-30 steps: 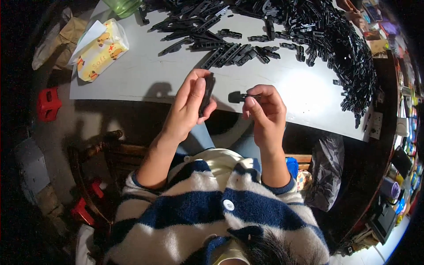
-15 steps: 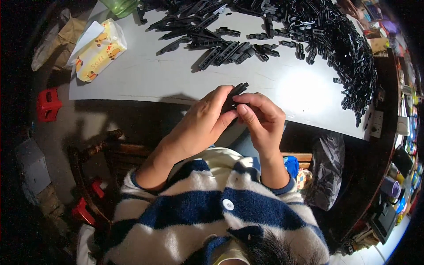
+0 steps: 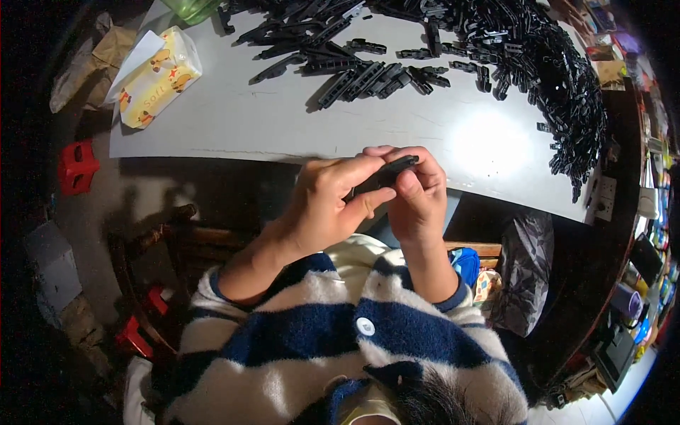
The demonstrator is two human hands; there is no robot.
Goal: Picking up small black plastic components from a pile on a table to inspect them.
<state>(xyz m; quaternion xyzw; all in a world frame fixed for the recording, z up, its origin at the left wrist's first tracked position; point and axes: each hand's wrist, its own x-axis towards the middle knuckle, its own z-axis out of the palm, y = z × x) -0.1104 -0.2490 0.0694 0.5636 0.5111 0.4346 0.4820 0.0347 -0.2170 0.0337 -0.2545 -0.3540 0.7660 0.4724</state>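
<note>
A long black plastic part point(image 3: 383, 176) is held slantwise between my two hands, just in front of the table's near edge. My left hand point(image 3: 333, 198) pinches it between thumb and fingers along its left and middle stretch. At its far right end the fingers and thumb of my right hand point(image 3: 423, 190) close around it. Some of the part is covered by my fingers, so its details are hard to make out. Beyond my hands lie several similar long black parts point(image 3: 352, 85) on the white table point(image 3: 234, 127).
A large heap of small black plastic pieces point(image 3: 567, 106) spreads along the table's back and right side. A yellow tissue pack point(image 3: 159, 81) and a green container point(image 3: 191, 8) are at the left. A wooden chair point(image 3: 202, 241), red stool point(image 3: 78, 168) and black bag point(image 3: 524, 273) stand below table height.
The black part has turned flatter, its tip swinging right and toward me. My right fingers have shifted from its middle to behind and around its right end.
</note>
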